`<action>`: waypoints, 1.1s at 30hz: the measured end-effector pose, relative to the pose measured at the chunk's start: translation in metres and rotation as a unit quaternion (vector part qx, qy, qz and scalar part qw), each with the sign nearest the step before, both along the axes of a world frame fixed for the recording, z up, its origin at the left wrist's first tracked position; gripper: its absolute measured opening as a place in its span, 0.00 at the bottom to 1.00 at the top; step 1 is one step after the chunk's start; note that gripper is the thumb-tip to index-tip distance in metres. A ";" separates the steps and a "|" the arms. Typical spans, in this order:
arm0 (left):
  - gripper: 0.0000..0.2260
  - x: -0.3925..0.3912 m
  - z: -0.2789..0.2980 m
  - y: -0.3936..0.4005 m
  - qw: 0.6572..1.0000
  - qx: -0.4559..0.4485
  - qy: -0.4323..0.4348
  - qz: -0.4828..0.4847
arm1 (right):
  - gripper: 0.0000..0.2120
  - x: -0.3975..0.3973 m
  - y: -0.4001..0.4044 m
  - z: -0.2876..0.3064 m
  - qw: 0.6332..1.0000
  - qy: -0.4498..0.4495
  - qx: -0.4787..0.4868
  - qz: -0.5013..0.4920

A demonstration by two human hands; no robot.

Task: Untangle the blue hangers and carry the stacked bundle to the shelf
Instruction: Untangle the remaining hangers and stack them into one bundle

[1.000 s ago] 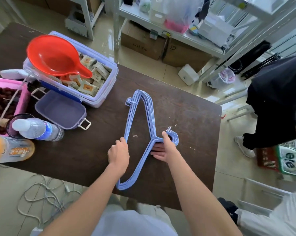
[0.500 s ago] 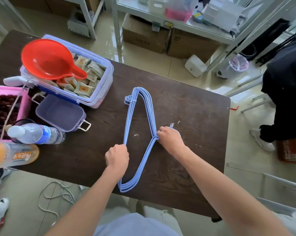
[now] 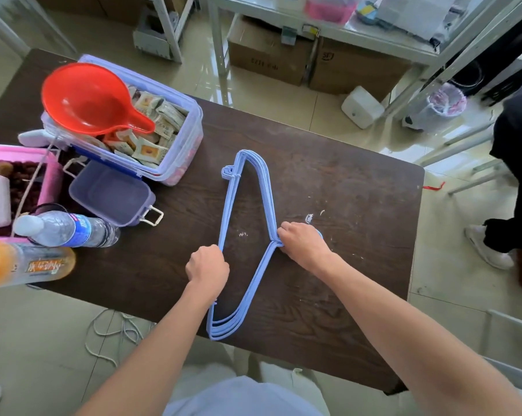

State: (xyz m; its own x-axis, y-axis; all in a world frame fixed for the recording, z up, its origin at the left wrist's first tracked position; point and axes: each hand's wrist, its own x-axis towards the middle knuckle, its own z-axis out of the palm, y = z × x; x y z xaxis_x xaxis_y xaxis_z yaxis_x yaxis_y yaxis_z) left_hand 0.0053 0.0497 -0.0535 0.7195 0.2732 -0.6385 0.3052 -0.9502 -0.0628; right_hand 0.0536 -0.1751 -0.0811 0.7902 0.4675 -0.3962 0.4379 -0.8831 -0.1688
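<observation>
A stacked bundle of several blue hangers (image 3: 264,187) lies flat on the dark wooden table (image 3: 358,190), its triangle pointing right. My left hand (image 3: 207,269) is closed around the long straight bar of the bundle. My right hand (image 3: 302,243) is closed over the neck of the hangers, and it hides their hooks. A white metal shelf (image 3: 337,31) stands beyond the far edge of the table.
A clear box of packets (image 3: 175,145) with a red scoop (image 3: 87,100) sits at the left, beside its lid (image 3: 109,192), a water bottle (image 3: 67,229), an orange bottle (image 3: 28,264) and a pink tray (image 3: 51,172). Cardboard boxes (image 3: 265,55) stand under the shelf. A person in black (image 3: 517,163) stands right.
My right hand went from lying flat at the hanger neck to closing over it, covering the hooks. My left hand slid a little nearer along the straight bar.
</observation>
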 end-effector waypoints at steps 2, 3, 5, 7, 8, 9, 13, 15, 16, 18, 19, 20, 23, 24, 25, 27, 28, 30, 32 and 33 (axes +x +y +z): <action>0.11 -0.002 -0.001 -0.003 1.000 0.012 -0.002 -0.011 | 0.11 -0.001 0.003 -0.001 1.000 -0.001 -0.017 -0.008; 0.11 -0.003 -0.001 -0.004 1.000 0.012 -0.006 -0.011 | 0.13 -0.005 0.005 -0.002 0.999 -0.016 -0.026 -0.020; 0.10 -0.005 -0.001 -0.003 1.000 0.004 -0.017 0.000 | 0.17 -0.016 0.010 -0.002 0.997 -0.043 -0.028 -0.059; 0.10 -0.005 -0.002 0.001 1.000 0.000 -0.018 0.022 | 0.16 -0.029 0.015 -0.002 0.994 -0.051 -0.011 -0.099; 0.11 -0.004 -0.002 0.002 0.999 0.000 -0.014 0.036 | 0.16 -0.031 0.017 -0.001 0.991 -0.051 -0.001 -0.121; 0.11 -0.002 -0.002 0.002 0.999 0.000 -0.010 0.050 | 0.15 -0.032 0.019 -0.001 0.989 -0.053 0.010 -0.141; 0.13 0.011 0.000 -0.002 0.998 0.011 0.027 0.064 | 0.11 -0.021 0.021 0.005 0.993 -0.041 -0.027 -0.106; 0.14 0.013 -0.001 -0.004 0.998 0.011 0.031 0.060 | 0.05 -0.007 0.018 0.011 0.998 -0.010 -0.056 -0.038; 0.13 0.012 -0.002 -0.005 0.998 0.012 0.028 0.055 | 0.04 0.000 0.016 0.014 0.998 -0.001 -0.066 -0.008; 0.12 0.009 -0.003 -0.007 0.999 0.016 0.014 0.032 | 0.05 0.010 0.014 0.019 0.997 0.011 -0.073 0.015; 0.12 0.007 -0.003 -0.008 1.000 0.019 0.006 0.022 | 0.04 0.010 0.014 0.020 0.997 0.007 -0.073 0.013; 0.12 0.006 -0.003 -0.008 1.000 0.021 -0.003 0.016 | 0.03 0.008 0.015 0.020 0.997 0.002 -0.074 0.006; 0.11 0.006 -0.001 -0.012 1.000 0.027 -0.010 0.001 | 0.08 -0.006 0.019 0.020 0.997 -0.016 -0.076 -0.027; 0.12 0.007 0.000 -0.013 1.000 0.028 -0.007 0.000 | 0.09 -0.010 0.021 0.021 0.996 -0.015 -0.078 -0.036; 0.12 0.008 0.000 -0.013 1.000 0.028 -0.005 -0.001 | 0.10 -0.011 0.022 0.021 0.996 -0.015 -0.079 -0.044; 0.12 0.011 0.001 -0.013 1.000 0.023 -0.003 0.001 | 0.10 -0.011 0.024 0.023 0.996 -0.016 -0.074 -0.054; 0.12 0.011 0.000 -0.012 1.000 0.018 -0.001 0.006 | 0.10 -0.010 0.024 0.023 0.996 -0.010 -0.069 -0.056; 0.12 0.009 -0.001 -0.011 1.000 0.014 -0.004 0.014 | 0.10 -0.011 0.022 0.023 0.995 0.008 -0.043 -0.093; 0.12 0.005 -0.003 -0.010 1.000 0.014 -0.011 0.015 | 0.18 -0.024 0.020 0.029 0.981 -0.009 0.026 -0.194; 0.12 0.003 -0.005 -0.010 1.000 0.014 -0.014 0.016 | 0.22 -0.035 0.021 0.036 0.960 -0.050 0.082 -0.263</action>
State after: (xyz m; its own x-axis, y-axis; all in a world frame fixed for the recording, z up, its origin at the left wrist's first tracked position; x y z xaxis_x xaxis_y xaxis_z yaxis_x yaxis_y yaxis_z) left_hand 0.0088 0.0395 -0.0582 0.7272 0.3144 -0.6102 0.3377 -0.9378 -0.0806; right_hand 0.0185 -0.1542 -0.0449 0.9643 0.0424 -0.2614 -0.0410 -0.9514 -0.3054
